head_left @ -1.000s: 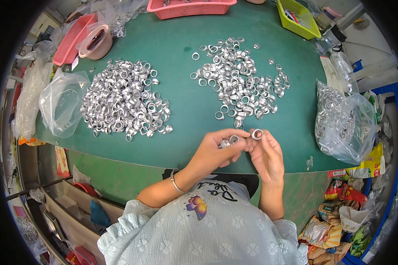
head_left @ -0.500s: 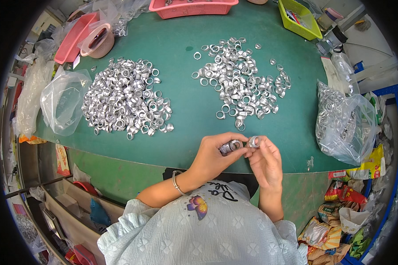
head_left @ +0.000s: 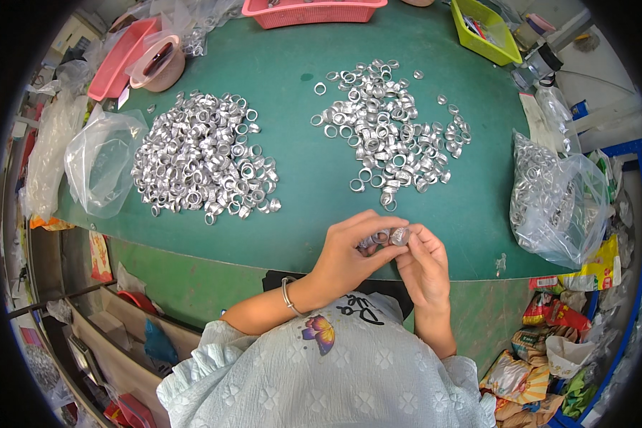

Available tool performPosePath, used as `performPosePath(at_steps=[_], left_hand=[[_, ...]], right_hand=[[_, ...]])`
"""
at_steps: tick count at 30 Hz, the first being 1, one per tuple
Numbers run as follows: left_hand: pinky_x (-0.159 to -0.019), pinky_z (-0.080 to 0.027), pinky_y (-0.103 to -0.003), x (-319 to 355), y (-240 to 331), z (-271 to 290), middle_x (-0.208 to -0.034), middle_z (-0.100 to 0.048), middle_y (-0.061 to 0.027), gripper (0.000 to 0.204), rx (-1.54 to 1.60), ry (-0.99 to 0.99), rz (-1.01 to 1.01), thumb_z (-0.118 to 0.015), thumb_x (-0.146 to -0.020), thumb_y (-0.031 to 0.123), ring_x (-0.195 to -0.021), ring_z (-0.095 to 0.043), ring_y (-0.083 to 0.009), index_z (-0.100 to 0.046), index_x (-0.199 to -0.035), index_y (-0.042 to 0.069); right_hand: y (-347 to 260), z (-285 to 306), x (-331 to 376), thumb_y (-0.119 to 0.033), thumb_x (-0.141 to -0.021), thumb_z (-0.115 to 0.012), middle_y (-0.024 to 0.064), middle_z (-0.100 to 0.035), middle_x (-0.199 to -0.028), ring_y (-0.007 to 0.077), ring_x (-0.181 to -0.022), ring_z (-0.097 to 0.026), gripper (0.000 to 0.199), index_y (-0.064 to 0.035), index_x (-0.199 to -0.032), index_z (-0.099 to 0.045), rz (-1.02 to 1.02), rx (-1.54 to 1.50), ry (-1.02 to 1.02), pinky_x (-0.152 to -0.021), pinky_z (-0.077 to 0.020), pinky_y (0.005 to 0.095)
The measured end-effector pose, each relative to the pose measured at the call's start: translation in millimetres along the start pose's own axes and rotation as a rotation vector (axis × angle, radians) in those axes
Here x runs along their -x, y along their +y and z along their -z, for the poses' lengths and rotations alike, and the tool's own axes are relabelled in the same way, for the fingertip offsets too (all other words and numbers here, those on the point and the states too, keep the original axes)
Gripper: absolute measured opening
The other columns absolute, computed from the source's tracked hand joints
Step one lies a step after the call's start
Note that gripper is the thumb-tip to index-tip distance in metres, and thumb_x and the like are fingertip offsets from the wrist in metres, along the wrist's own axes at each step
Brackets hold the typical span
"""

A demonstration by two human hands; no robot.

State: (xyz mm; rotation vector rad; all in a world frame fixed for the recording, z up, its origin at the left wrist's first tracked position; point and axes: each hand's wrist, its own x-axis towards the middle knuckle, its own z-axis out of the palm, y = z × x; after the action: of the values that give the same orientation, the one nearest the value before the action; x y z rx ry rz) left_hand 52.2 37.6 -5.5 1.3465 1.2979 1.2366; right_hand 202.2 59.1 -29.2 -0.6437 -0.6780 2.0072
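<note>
My left hand (head_left: 344, 250) is curled around a short stack of silver metal rings (head_left: 373, 240), partly hidden by the fingers. Right beside that stack, a single patterned silver ring (head_left: 399, 236) sits between the fingertips of both hands. My right hand (head_left: 426, 267) pinches this ring from the right, its face turned upward. Beyond my hands lies a loose heap of silver rings (head_left: 378, 132) on the green table (head_left: 299, 143). A denser heap of rings (head_left: 200, 153) lies to the left.
A clear bag of rings (head_left: 542, 185) rests at the table's right edge, an opened clear bag (head_left: 103, 164) at the left. Pink baskets (head_left: 314, 16), a pink bowl (head_left: 165, 75) and a yellow-green basket (head_left: 483, 39) line the far side. Packets (head_left: 524, 378) are piled at lower right.
The single ring has moved left against the stack in my left hand and turned to show its patterned face. My right hand has shifted slightly left with it.
</note>
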Motion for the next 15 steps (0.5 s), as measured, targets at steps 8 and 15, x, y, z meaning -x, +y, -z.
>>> performPosePath(at_steps=[8, 15], left_hand=[[-0.055, -0.041, -0.022, 0.8, 3.5, 2.6, -0.075, -0.059, -0.0042, 0.029, 0.049, -0.022, -0.102, -0.072, -0.068, 0.001, -0.063, -0.052, -0.0098, -0.065, -0.097, 0.003], [-0.057, -0.043, -0.023, -3.3, 21.8, 13.1, -0.077, -0.061, -0.0047, 0.027, 0.152, -0.134, -0.089, -0.071, -0.069, 0.001, -0.065, -0.055, -0.0109, -0.066, -0.095, 0.004]], right_hand=[[-4.0, -4.1, 6.9, -0.003, -0.088, -0.05, 0.0097, -0.06, -0.096, 0.0159, -0.091, -0.056, 0.013, 0.0033, -0.098, -0.054, 0.068, 0.062, -0.009, -0.084, -0.0424, 0.0292], [-1.2, -11.9, 13.6, 0.003, -0.08, -0.057, 0.0121, -0.056, -0.098, 0.0187, -0.089, -0.05, 0.012, 0.0028, -0.092, -0.054, 0.323, 0.218, -0.048, -0.081, -0.0405, 0.0309]])
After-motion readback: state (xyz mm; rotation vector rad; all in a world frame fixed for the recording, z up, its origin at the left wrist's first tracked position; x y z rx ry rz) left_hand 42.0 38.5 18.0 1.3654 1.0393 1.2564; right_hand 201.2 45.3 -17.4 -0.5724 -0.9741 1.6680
